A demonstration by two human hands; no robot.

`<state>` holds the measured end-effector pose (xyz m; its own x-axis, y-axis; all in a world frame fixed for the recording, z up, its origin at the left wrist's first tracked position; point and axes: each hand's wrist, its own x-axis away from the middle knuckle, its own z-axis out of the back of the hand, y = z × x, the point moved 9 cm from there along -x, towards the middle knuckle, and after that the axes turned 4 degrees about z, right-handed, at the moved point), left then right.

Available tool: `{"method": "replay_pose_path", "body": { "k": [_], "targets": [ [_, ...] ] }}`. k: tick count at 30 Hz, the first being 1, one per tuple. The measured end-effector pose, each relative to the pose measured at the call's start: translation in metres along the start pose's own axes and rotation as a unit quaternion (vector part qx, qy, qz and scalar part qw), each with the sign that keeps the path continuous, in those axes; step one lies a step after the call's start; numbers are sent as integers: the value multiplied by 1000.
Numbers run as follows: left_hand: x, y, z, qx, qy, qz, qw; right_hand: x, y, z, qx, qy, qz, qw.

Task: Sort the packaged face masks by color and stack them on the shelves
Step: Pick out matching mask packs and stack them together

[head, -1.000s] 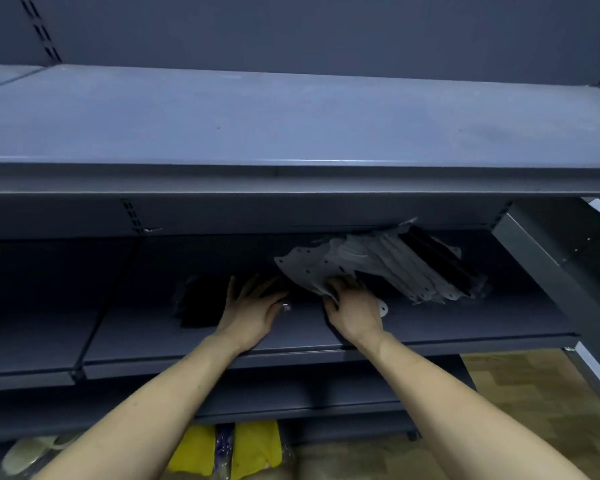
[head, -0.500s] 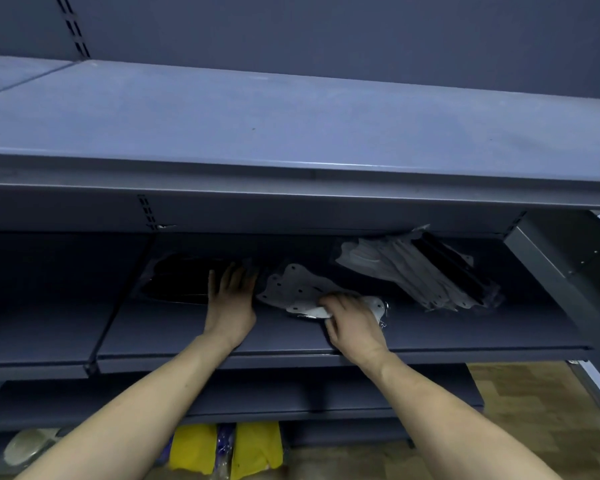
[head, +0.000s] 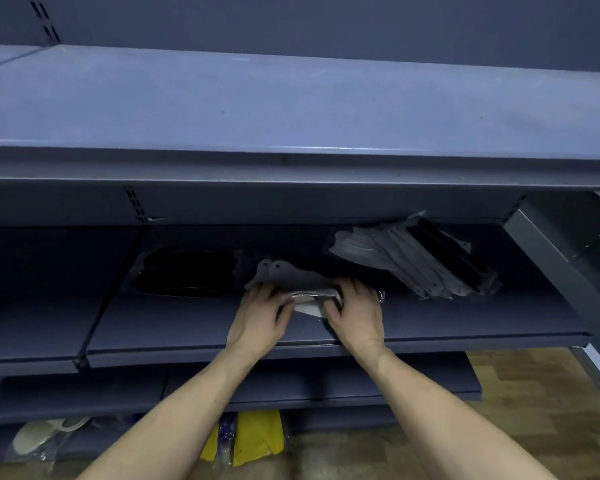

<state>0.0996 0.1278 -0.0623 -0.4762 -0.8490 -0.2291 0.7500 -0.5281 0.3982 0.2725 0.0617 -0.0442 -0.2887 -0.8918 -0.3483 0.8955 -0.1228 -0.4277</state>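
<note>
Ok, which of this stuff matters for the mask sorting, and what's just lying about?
Job:
white masks, held by the left hand and right hand
black masks
mixed pile
middle shelf

Lying about:
yellow packs on the floor
pale pack at lower left

We saw painted metal shelves point(head: 291, 109), matt grey with a faintly speckled, dusty top. The white masks point(head: 302, 277) and black masks point(head: 187, 271) sat in clear, glossy plastic film that caught the light. The floor point(head: 520, 393) looked like wood-grain boards; the yellow packs point(head: 253, 434) were in shiny wrap
</note>
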Motion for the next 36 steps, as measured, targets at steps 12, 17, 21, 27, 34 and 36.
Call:
{"method": "replay_pose_path", "body": {
  "k": [12,17,21,27,34,36],
  "targets": [
    [3,-9,13,78,29,96,992,-21,5,9,-28,-77,-17,996],
    [5,-12,17,77,53,99,991,-45,3,28,-22,-96,-5,995],
    [7,-8,22,78,70,88,991,-44,3,31,-6,-101,-3,995],
    [9,-9,24,81,96,91,988,-54,-4,29,84,-93,46,991],
    [1,-9,7,-18,46,36,998,-52,-9,18,227,-40,88,969],
    [1,-9,8,-15,57,29,998,-39,-14,1,187,-82,93,974]
  ]
}}
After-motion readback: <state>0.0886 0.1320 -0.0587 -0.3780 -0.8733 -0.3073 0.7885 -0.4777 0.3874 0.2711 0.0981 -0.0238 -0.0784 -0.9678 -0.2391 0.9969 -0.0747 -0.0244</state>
